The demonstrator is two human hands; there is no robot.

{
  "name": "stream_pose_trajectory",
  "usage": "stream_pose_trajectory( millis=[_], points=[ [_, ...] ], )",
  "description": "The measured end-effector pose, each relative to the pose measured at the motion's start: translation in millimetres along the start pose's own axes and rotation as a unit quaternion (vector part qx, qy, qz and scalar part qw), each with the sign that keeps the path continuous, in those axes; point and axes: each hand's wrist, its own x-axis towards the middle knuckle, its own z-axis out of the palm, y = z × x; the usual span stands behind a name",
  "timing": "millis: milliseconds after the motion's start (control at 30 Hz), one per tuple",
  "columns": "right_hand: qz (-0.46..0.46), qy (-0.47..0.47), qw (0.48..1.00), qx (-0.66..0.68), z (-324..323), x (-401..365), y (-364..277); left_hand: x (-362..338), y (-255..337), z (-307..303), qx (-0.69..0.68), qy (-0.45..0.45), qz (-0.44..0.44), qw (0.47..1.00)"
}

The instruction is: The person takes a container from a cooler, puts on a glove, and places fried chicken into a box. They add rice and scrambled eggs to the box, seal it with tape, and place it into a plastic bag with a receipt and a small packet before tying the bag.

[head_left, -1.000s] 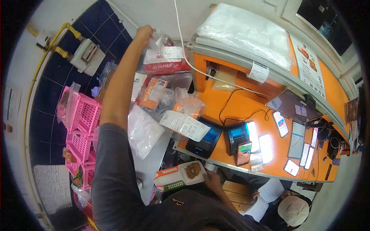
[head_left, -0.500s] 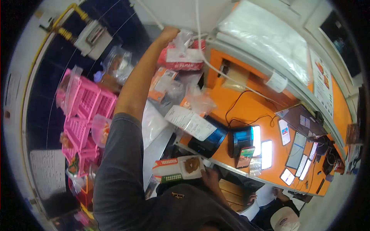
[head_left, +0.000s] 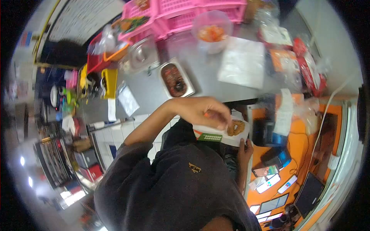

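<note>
My left hand (head_left: 206,112) hangs over an open paper food box, its fingers curled and blurred. A reddish patch shows between the fingers; I cannot tell what it is. My right hand (head_left: 244,149) grips the near right edge of the food box (head_left: 241,138), which is white inside with orange and green print. A golden-brown piece of fried food (head_left: 236,128) lies in its right part, close to my left fingertips. Beyond my left wrist, a steel pan (head_left: 188,82) of dark red sauce stands on the metal counter (head_left: 148,90).
Pink baskets (head_left: 179,27) line the counter's back, near a clear tub (head_left: 212,32) with orange contents and a white plastic sheet stack (head_left: 243,63). A red package (head_left: 310,73) lies at the right. Phones (head_left: 268,183) and a black printer (head_left: 264,129) occupy the orange desk (head_left: 256,196).
My left hand has come back from the plastic bag by the red package to above the food box. The view has swung left, showing the sauce pan. My right hand still holds the box.
</note>
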Motion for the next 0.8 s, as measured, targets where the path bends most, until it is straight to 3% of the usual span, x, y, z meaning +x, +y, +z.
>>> stream_pose_trajectory(
  millis=[167, 300, 367, 400, 433, 467, 533, 633, 733, 800],
  points=[
    [-0.041, -0.084, 0.994, -0.050, 39, 3, -12, -145, -72, 30, -0.047, 0.131, -0.026, 0.990],
    [-0.072, -0.147, 0.983, -0.080, 126, -30, -38, -256, -100, 50, -0.062, 0.246, 0.006, 0.967],
    [-0.064, -0.181, 0.971, -0.142, 172, -46, -44, -313, -115, 60, -0.117, 0.285, 0.043, 0.951],
    [-0.030, -0.171, 0.980, -0.093, 201, -59, -48, -341, -123, 66, -0.166, 0.315, 0.073, 0.932],
    [0.005, -0.159, 0.986, -0.043, 230, -71, -50, -372, -127, 73, -0.176, 0.379, 0.046, 0.907],
    [0.042, -0.155, 0.987, -0.004, 253, -77, -47, -401, -134, 81, -0.188, 0.441, 0.017, 0.877],
    [0.090, -0.155, 0.984, 0.017, 285, -84, -37, -459, -168, 97, -0.217, 0.582, 0.046, 0.783],
    [0.098, -0.125, 0.980, 0.123, 340, -76, -20, -539, -227, 116, -0.282, 0.762, 0.118, 0.571],
    [0.105, -0.083, 0.980, 0.146, 374, -69, -12, -614, -284, 133, -0.295, 0.854, 0.072, 0.422],
    [0.147, -0.061, 0.951, 0.264, 389, -66, -14, -665, -319, 144, -0.340, 0.859, 0.104, 0.368]
  ],
)
